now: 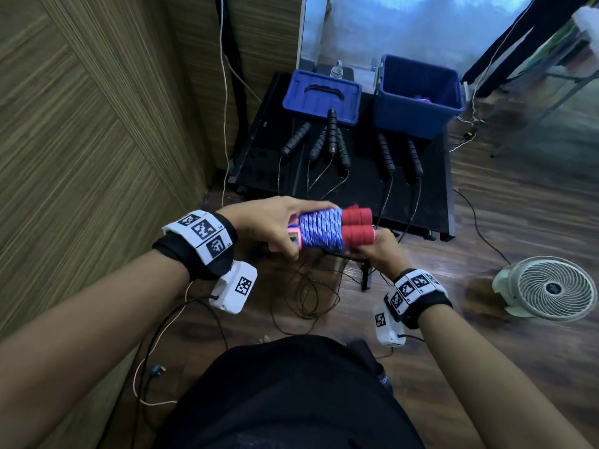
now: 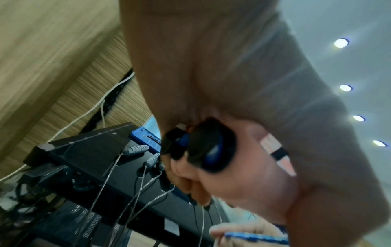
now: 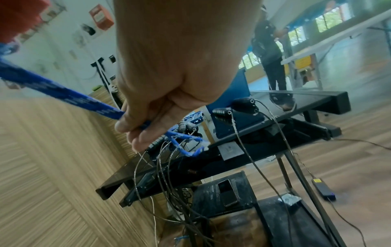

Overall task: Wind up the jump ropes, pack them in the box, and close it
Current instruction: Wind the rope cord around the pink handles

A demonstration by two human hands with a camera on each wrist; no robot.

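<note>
The left hand (image 1: 275, 226) clamps the handles (image 1: 356, 226), the right hand (image 1: 382, 251) pinches the soft blue cord (image 1: 321, 231) — light, springy, best gripped across its coils — likely to unwind if slackened.

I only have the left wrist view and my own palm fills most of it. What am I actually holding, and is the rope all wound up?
Observer: Your left hand grips a jump rope with red handles and blue cord wrapped around them, seen from the head view.
Operator: Is any cord loose?
Observer: Yes. In the right wrist view your right hand pinches the blue cord's tail, which hangs below your fingers, unwound.
Operator: Is the box ready?
Observer: The blue box stands open at the far right of the black table; its lid lies beside it.
Operator: Anything else to pack?
Observer: Black jump rope handles lie on the table, wires trailing down.
</note>
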